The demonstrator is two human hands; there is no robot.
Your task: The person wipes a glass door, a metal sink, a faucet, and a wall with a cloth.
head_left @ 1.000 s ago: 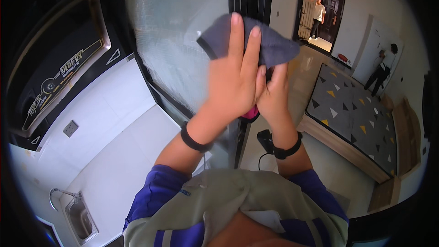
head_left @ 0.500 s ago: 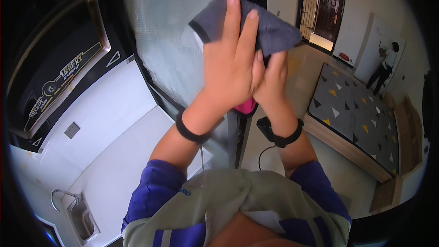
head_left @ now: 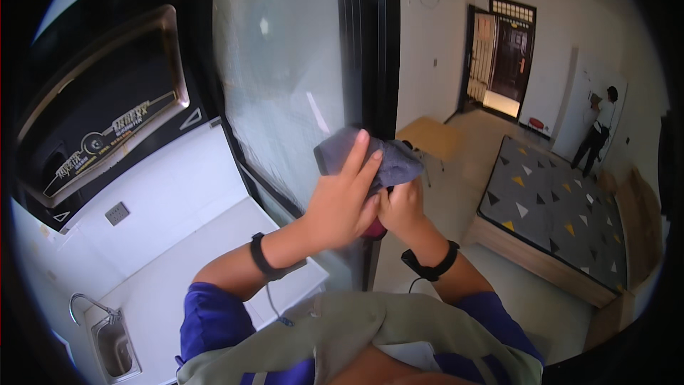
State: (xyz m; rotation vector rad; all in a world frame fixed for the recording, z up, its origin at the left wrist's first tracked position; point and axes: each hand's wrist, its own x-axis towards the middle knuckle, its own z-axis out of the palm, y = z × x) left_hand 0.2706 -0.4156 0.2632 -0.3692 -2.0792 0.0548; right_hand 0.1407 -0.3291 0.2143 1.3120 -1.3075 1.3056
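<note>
The step in hand looks to be wiping where the glass panel (head_left: 285,64) meets its dark frame (head_left: 376,43). The grey cloth (head_left: 393,164) sits bunched at the panel's right-hand edge, overlapping the frame in this view; how much of it touches is hard to tell. The left grip (head_left: 335,207) has two fingers laid out over the cloth, slightly parted and pressing on it, while the right grip (head_left: 402,210) is curled in, pinching the cloth from below. A crimson item (head_left: 375,229), mostly hidden, shows under both. The next move probably calls for even pressure along that edge, with the loose folds kept under the fingers. Against half a second ago, both grips and the cloth are lower along the frame, the cloth is more crumpled, and the view has tilted up a little
</note>
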